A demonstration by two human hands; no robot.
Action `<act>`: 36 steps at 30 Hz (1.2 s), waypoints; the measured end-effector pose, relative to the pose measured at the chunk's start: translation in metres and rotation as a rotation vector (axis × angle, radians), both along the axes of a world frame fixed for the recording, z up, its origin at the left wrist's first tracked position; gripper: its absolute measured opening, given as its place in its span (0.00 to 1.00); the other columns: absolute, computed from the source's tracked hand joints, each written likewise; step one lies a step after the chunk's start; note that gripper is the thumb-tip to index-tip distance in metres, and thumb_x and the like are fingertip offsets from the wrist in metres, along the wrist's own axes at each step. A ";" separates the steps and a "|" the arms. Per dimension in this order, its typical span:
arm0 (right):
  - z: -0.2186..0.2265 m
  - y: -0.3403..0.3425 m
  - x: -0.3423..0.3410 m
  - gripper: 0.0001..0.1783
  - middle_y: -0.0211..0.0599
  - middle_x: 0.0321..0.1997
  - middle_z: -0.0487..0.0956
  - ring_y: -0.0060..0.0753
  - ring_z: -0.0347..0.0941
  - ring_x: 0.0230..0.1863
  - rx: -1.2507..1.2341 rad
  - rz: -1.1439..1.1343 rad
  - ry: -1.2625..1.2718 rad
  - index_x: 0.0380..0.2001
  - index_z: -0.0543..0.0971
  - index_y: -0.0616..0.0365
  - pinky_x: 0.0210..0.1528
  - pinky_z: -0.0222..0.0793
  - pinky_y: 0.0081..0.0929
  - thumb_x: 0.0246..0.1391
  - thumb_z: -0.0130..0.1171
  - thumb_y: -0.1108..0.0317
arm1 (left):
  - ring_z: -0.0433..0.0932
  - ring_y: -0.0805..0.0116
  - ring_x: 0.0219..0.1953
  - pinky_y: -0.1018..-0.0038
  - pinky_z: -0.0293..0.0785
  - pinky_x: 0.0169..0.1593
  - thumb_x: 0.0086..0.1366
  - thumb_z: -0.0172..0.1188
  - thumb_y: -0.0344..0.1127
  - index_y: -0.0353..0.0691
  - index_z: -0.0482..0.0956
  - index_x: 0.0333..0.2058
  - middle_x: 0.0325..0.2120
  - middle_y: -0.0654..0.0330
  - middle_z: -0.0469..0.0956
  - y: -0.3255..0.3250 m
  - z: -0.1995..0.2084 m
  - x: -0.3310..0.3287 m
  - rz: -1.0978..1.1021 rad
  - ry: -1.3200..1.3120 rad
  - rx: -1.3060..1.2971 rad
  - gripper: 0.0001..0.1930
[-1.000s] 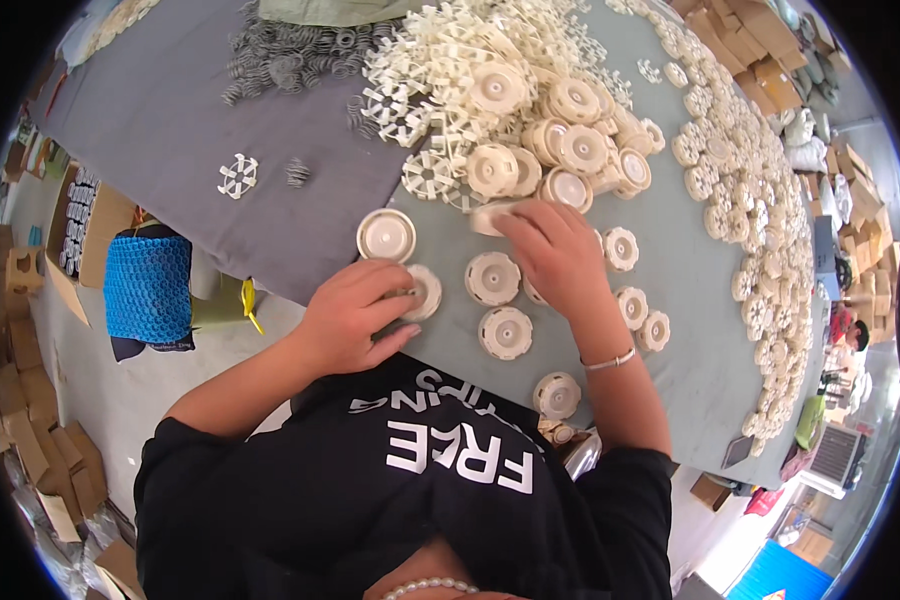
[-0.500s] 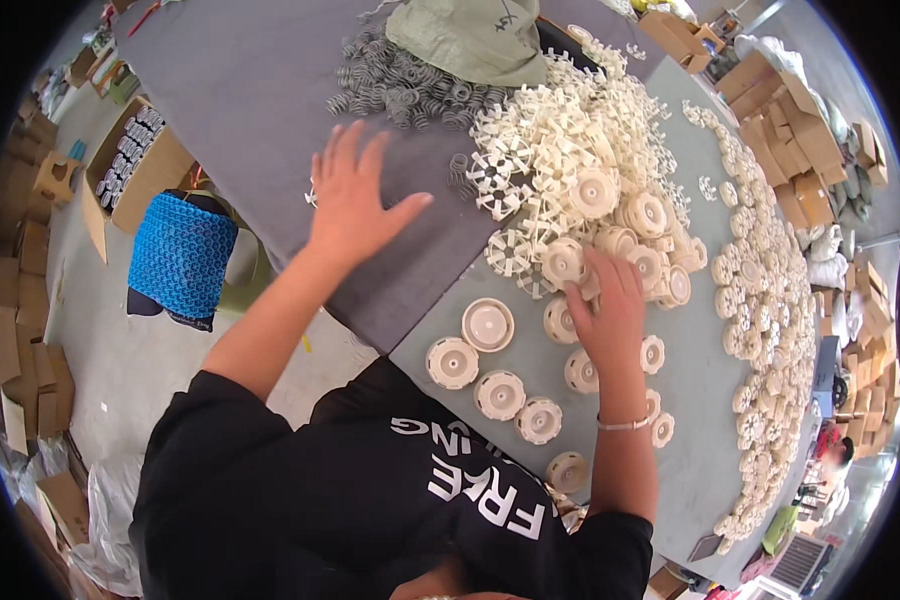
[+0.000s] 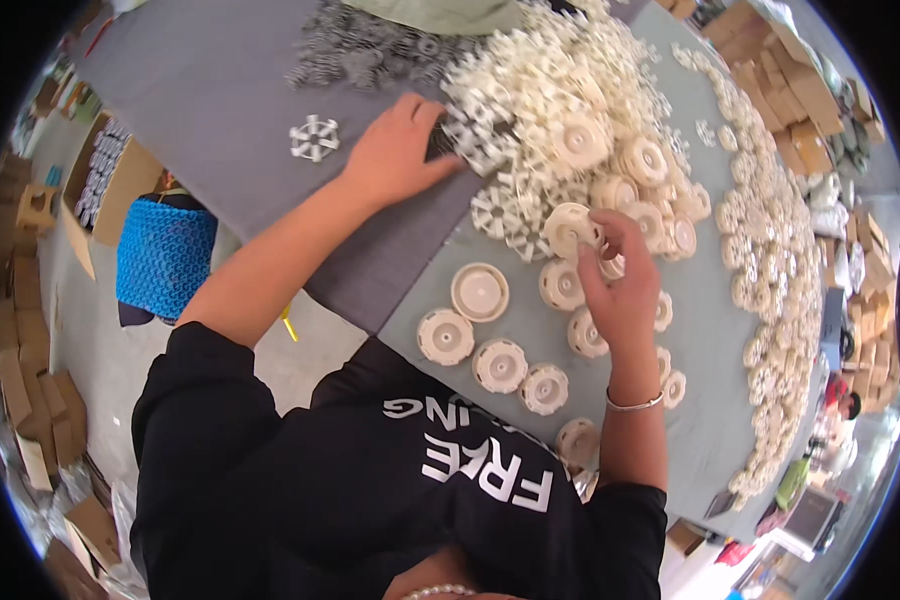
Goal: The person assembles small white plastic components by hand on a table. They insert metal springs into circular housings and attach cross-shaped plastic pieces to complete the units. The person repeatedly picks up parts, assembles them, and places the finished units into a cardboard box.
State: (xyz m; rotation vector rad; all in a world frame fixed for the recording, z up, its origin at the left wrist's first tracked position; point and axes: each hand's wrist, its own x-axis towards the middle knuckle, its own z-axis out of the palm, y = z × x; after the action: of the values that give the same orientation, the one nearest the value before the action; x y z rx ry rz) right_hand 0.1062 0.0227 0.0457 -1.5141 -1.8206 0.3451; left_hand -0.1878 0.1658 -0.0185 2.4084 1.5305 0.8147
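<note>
Right grip (image 3: 625, 282): mine, closed at fingertip and thumb on the right-hand edge of one cream wheel (image 3: 570, 229). The wheel lies just beyond my palm, up and to its left, beside the heap of white spoked pieces (image 3: 530, 95). Form round, no long axis; face turned mostly upward.

Left grip (image 3: 395, 155): mine, thumb and fingers parted. One dark coil (image 3: 437, 142), partly hidden, shows in the gap, right of my palm; contact and coil axis, cannot tell. The left is the nearer grip to this coil; the right, to the wheel.

Also on the tabletop (image 3: 705, 330): one loose spoked ring (image 3: 314, 138), left of my left grip; one wide-rimmed cream disc (image 3: 480, 292), below and left of the held wheel; grey springs (image 3: 350, 50), heaped beyond my left grip.
</note>
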 end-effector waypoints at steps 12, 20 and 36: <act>-0.033 -0.201 0.078 0.22 0.36 0.49 0.85 0.25 0.82 0.46 -0.420 -0.362 0.513 0.57 0.81 0.62 0.50 0.78 0.30 0.59 0.68 0.76 | 0.77 0.72 0.35 0.73 0.73 0.32 0.73 0.63 0.46 0.34 0.82 0.51 0.45 0.56 0.83 -0.003 0.002 -0.044 0.009 -0.942 -0.809 0.19; -0.030 -0.242 0.037 0.44 0.44 0.72 0.72 0.58 0.71 0.64 -0.224 -0.194 -0.188 0.66 0.78 0.47 0.65 0.69 0.50 0.44 0.80 0.52 | 0.79 0.73 0.36 0.84 0.67 0.21 0.75 0.56 0.40 0.32 0.76 0.53 0.53 0.49 0.78 -0.153 0.048 0.001 -0.267 -1.338 -1.386 0.17; -0.038 -0.151 0.151 0.27 0.50 0.71 0.74 0.58 0.65 0.74 -0.179 -0.121 -0.017 0.60 0.81 0.55 0.74 0.61 0.49 0.59 0.69 0.61 | 0.82 0.76 0.39 0.76 0.83 0.41 0.74 0.65 0.37 0.38 0.80 0.56 0.45 0.59 0.85 -0.269 0.005 0.167 -0.908 -0.417 -2.039 0.16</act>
State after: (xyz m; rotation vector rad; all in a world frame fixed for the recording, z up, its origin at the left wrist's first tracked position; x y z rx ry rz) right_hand 0.2571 -0.1280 0.0080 -1.7455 -1.7396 0.4479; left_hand -0.0205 -0.1034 -0.0132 0.8569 0.2751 -0.4162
